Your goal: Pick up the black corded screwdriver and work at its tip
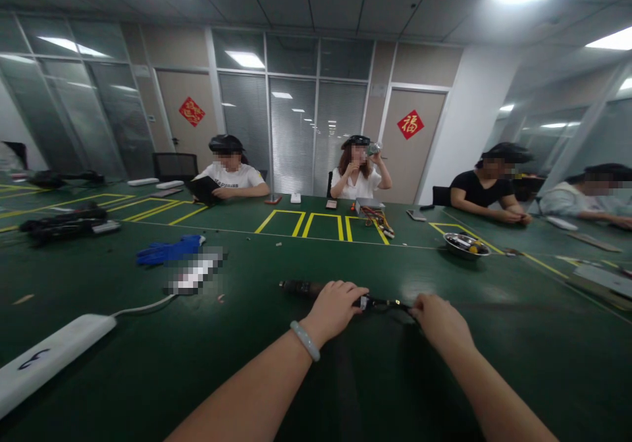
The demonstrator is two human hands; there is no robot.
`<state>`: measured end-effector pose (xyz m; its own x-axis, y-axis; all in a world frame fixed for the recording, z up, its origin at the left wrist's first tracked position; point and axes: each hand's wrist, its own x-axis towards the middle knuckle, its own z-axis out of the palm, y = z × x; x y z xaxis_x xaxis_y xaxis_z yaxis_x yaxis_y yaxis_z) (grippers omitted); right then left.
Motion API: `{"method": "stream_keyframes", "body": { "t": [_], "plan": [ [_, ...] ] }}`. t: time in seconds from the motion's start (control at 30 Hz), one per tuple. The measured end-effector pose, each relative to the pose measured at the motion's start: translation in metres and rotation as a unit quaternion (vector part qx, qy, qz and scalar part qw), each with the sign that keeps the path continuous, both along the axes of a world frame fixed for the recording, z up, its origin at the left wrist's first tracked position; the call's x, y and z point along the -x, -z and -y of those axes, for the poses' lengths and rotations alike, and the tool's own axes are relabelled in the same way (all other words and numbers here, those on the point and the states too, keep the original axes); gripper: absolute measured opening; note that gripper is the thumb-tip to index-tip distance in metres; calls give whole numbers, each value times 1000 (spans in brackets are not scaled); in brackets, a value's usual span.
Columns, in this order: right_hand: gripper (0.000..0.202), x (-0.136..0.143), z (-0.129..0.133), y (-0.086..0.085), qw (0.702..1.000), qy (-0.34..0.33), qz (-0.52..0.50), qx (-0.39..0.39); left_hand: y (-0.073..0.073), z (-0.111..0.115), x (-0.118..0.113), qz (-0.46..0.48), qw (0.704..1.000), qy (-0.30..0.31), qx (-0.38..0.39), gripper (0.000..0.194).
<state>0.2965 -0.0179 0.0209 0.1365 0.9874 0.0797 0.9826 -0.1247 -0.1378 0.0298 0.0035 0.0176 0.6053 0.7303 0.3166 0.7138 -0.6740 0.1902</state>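
Observation:
A long dark rod-like device [301, 288] lies across the green tabletop in front of me, its small metal tip pointing left. My left hand [336, 307], with a pale bangle at the wrist, is closed over its thick middle. From under those fingers a thinner black section [388, 303] with small shiny spots runs to the right. My right hand [442, 323] pinches the far end of this section between thumb and fingers. The palms hide parts of the device, and its exact kind cannot be made out.
At left lie a white power strip [59, 356], a blue glove [170, 249] and black gear [69, 223]. A metal bowl [465, 255] of small parts stands at right. Farther back are a wire bundle [378, 218] and several seated people across the table.

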Motion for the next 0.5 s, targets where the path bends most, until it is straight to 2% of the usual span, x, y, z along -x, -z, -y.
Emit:
{"method": "stream_keyframes", "body": {
  "t": [0.13, 0.33, 0.5],
  "plan": [
    [26, 0, -7, 7, 997, 6, -58, -59, -6, -5, 11, -12, 1000, 8, 24, 42],
    [24, 18, -7, 8, 985, -67, -156, -23, -14, -7, 26, -31, 999, 3, 45, 40],
    [21, 33, 1, 0, 981, -100, -165, 9, -13, 1, 18, -11, 1000, 28, -6, 51]
  ]
}}
